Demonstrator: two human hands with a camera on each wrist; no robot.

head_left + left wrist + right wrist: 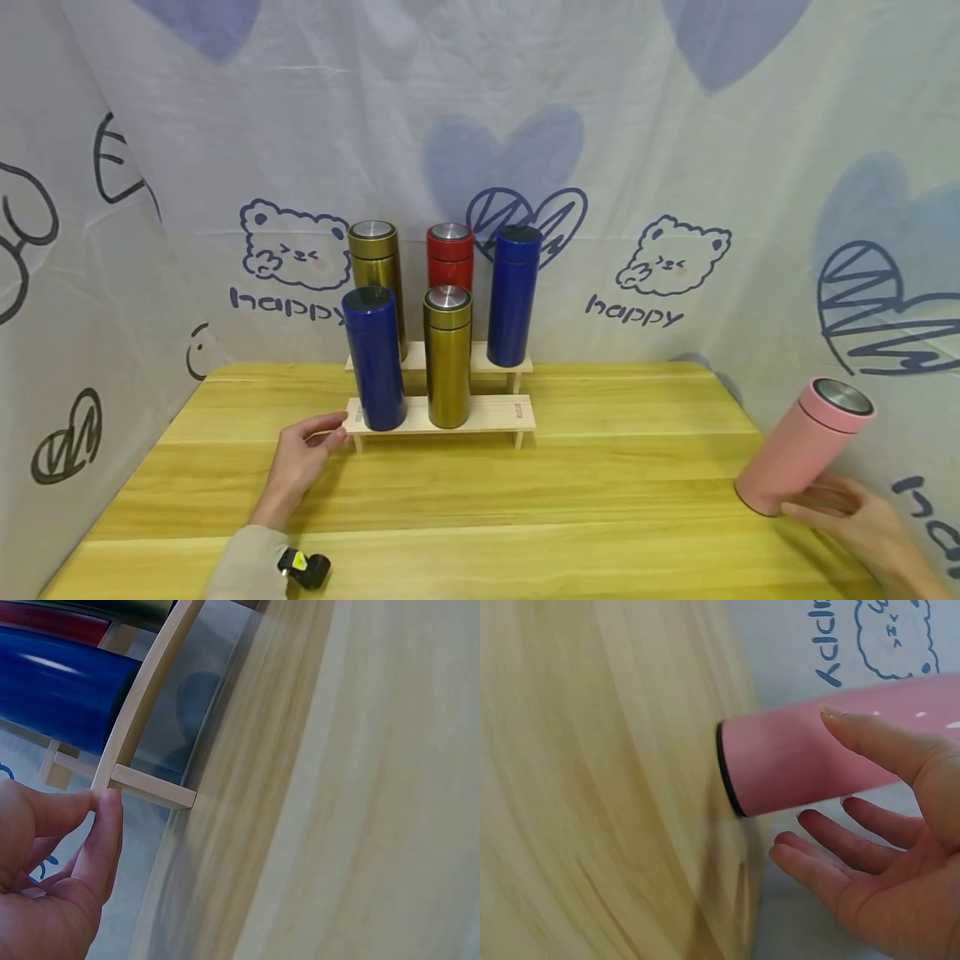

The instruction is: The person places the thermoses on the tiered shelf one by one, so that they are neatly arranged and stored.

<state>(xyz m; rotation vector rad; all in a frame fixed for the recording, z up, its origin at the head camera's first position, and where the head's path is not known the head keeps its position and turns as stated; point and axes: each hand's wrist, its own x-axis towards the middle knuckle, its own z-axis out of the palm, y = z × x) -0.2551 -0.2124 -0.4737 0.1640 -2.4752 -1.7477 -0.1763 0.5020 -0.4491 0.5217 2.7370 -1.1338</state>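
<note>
My left hand (296,458) pinches the left end of the small two-step wooden stand (487,414) between thumb and fingers; the left wrist view shows the fingertips on the board's edge. On the lower step stand a blue thermos (375,367) and a gold thermos (448,367). The upper step holds another gold thermos (377,271), a partly hidden red thermos (450,254) and a second blue thermos (514,300). At the far right, a pink thermos (798,450) rests on the table. My right hand (885,847) is beside its lower part, thumb and fingers spread apart.
The yellow wood-grain table (585,517) reaches back to a printed curtain (637,150) that also hangs along both sides. The pink thermos is near the right-hand curtain. A black device (303,568) is strapped at my left wrist.
</note>
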